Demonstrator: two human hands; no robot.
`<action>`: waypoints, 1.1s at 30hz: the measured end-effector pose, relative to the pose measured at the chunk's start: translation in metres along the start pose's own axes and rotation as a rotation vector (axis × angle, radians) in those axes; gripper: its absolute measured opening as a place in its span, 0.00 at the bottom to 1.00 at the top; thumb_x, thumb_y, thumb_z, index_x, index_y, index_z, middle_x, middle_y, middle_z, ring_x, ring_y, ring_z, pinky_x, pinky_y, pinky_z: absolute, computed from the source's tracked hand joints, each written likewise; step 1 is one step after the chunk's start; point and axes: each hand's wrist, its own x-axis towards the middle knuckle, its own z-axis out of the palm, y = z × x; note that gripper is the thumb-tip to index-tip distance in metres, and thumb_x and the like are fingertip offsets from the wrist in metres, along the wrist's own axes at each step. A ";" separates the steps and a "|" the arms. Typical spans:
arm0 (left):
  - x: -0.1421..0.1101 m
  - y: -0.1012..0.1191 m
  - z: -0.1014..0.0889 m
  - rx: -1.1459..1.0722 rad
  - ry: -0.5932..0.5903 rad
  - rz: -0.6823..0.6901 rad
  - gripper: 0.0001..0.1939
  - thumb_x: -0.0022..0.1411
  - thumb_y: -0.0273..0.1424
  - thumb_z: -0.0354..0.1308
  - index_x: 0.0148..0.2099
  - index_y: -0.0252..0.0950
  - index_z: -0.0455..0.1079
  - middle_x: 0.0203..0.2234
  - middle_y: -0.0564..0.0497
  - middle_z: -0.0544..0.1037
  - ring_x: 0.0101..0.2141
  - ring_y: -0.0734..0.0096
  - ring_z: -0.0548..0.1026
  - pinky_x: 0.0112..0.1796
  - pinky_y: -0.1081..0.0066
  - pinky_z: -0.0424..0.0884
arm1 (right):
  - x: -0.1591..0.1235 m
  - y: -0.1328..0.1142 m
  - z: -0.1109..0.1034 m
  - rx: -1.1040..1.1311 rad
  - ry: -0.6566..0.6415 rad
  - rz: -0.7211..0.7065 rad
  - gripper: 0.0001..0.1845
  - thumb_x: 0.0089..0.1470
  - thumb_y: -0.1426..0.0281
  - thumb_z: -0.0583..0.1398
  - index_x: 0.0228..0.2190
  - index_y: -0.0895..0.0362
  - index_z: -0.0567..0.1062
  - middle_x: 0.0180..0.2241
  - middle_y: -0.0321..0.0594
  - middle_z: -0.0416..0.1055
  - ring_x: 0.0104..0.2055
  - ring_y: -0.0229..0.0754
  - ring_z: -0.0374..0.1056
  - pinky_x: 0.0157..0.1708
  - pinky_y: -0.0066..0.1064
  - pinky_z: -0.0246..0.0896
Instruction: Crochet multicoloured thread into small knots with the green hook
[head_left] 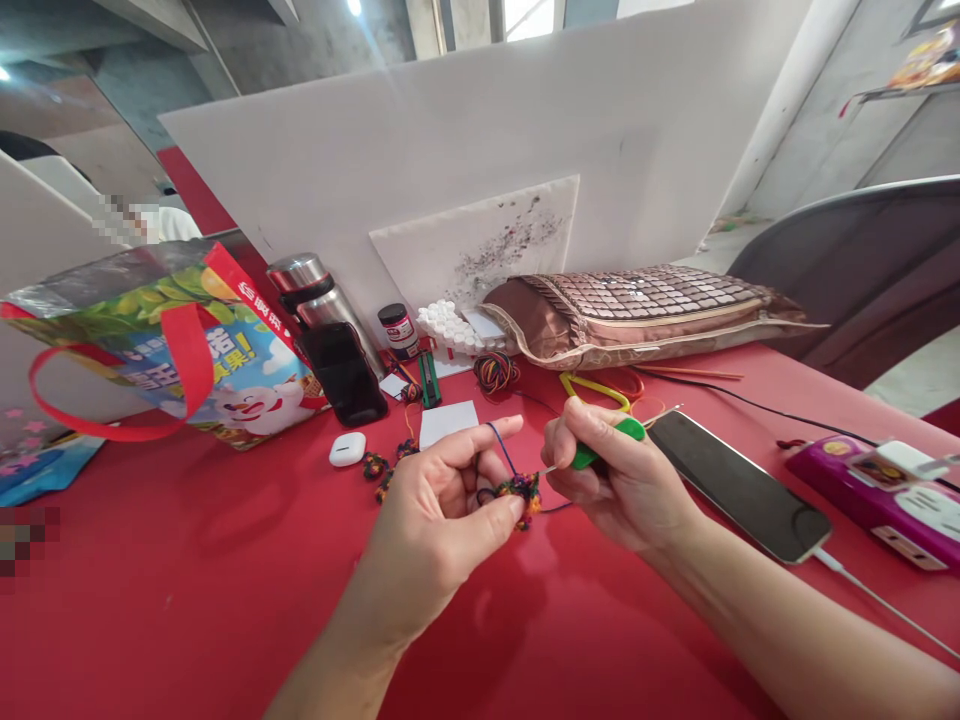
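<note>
My left hand pinches a small multicoloured crochet piece between thumb and fingers. A strand of dark blue yarn runs from the piece up over my raised index finger. In my right hand is a crochet hook with a green handle, closed in the fingers. Its thin metal shaft points left and meets the crochet piece; the tip is hidden in the stitches. Behind my left hand lies more multicoloured crochet work. A ball of mixed yarn sits farther back.
On the red table stand a shopping bag, a steel flask and an upright black phone. A white earphone case lies left. To the right are a charging phone, a purple power strip and a brown pillow.
</note>
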 end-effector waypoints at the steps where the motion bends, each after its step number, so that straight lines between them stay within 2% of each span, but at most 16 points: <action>1: 0.000 0.000 0.000 -0.006 0.002 0.003 0.24 0.52 0.26 0.73 0.53 0.38 0.84 0.28 0.54 0.73 0.28 0.77 0.71 0.32 0.74 0.69 | 0.000 0.000 0.000 -0.007 0.004 -0.006 0.25 0.45 0.53 0.77 0.16 0.59 0.79 0.13 0.29 0.54 0.14 0.27 0.45 0.18 0.26 0.34; 4: 0.000 -0.002 0.001 -0.010 0.009 0.009 0.24 0.53 0.25 0.72 0.53 0.40 0.84 0.29 0.54 0.74 0.29 0.77 0.72 0.33 0.75 0.69 | 0.000 0.000 0.001 -0.034 0.011 -0.019 0.27 0.46 0.51 0.76 0.16 0.60 0.78 0.13 0.29 0.54 0.14 0.27 0.45 0.18 0.26 0.33; 10: 0.003 -0.005 -0.002 0.023 0.014 0.031 0.22 0.53 0.26 0.73 0.52 0.41 0.85 0.28 0.55 0.73 0.29 0.79 0.70 0.32 0.77 0.68 | -0.002 -0.001 0.000 -0.117 0.019 -0.077 0.26 0.50 0.52 0.74 0.18 0.60 0.78 0.14 0.30 0.55 0.15 0.28 0.47 0.18 0.27 0.37; 14: 0.007 -0.009 -0.005 0.031 0.007 0.058 0.22 0.53 0.27 0.74 0.52 0.42 0.85 0.27 0.55 0.73 0.28 0.78 0.72 0.31 0.77 0.68 | -0.005 0.000 0.001 -0.235 0.041 -0.173 0.28 0.54 0.50 0.72 0.18 0.60 0.79 0.15 0.32 0.57 0.17 0.30 0.49 0.18 0.27 0.41; 18: 0.013 -0.011 -0.008 -0.039 0.006 -0.014 0.25 0.47 0.26 0.79 0.50 0.40 0.85 0.26 0.56 0.73 0.27 0.80 0.72 0.29 0.79 0.66 | -0.011 0.004 0.003 -0.431 0.051 -0.338 0.26 0.62 0.53 0.67 0.22 0.59 0.82 0.17 0.35 0.64 0.19 0.33 0.57 0.19 0.27 0.48; 21: 0.017 -0.011 -0.009 -0.147 0.051 -0.077 0.25 0.45 0.29 0.79 0.48 0.37 0.85 0.26 0.55 0.72 0.24 0.83 0.67 0.24 0.81 0.61 | -0.014 0.004 0.003 -0.511 -0.052 -0.418 0.21 0.65 0.57 0.66 0.26 0.59 0.83 0.19 0.36 0.68 0.21 0.33 0.60 0.20 0.26 0.53; 24: 0.022 -0.012 -0.012 -0.219 0.104 -0.087 0.26 0.42 0.28 0.79 0.47 0.35 0.86 0.27 0.54 0.73 0.21 0.85 0.63 0.22 0.81 0.57 | -0.014 0.004 0.001 -0.533 -0.194 -0.415 0.15 0.68 0.60 0.63 0.36 0.57 0.86 0.25 0.38 0.74 0.25 0.35 0.65 0.22 0.25 0.59; 26: 0.025 -0.011 -0.015 -0.247 0.140 -0.069 0.26 0.40 0.26 0.79 0.47 0.34 0.86 0.26 0.54 0.74 0.21 0.86 0.63 0.21 0.82 0.57 | -0.013 0.006 0.000 -0.582 -0.221 -0.441 0.14 0.70 0.64 0.60 0.43 0.55 0.86 0.29 0.39 0.77 0.28 0.36 0.69 0.24 0.24 0.63; 30: 0.028 -0.011 -0.021 -0.331 0.182 -0.065 0.27 0.37 0.24 0.78 0.45 0.32 0.86 0.25 0.53 0.76 0.21 0.86 0.64 0.21 0.83 0.60 | -0.012 0.011 -0.003 -0.755 -0.211 -0.607 0.11 0.68 0.74 0.61 0.48 0.57 0.83 0.29 0.37 0.77 0.26 0.33 0.69 0.26 0.23 0.66; 33: 0.028 -0.013 -0.023 -0.405 0.146 -0.137 0.29 0.35 0.22 0.78 0.45 0.30 0.85 0.24 0.52 0.77 0.18 0.89 0.61 0.20 0.85 0.58 | -0.012 0.014 -0.006 -0.865 -0.299 -0.760 0.14 0.66 0.79 0.61 0.51 0.58 0.81 0.31 0.38 0.77 0.27 0.34 0.71 0.28 0.24 0.68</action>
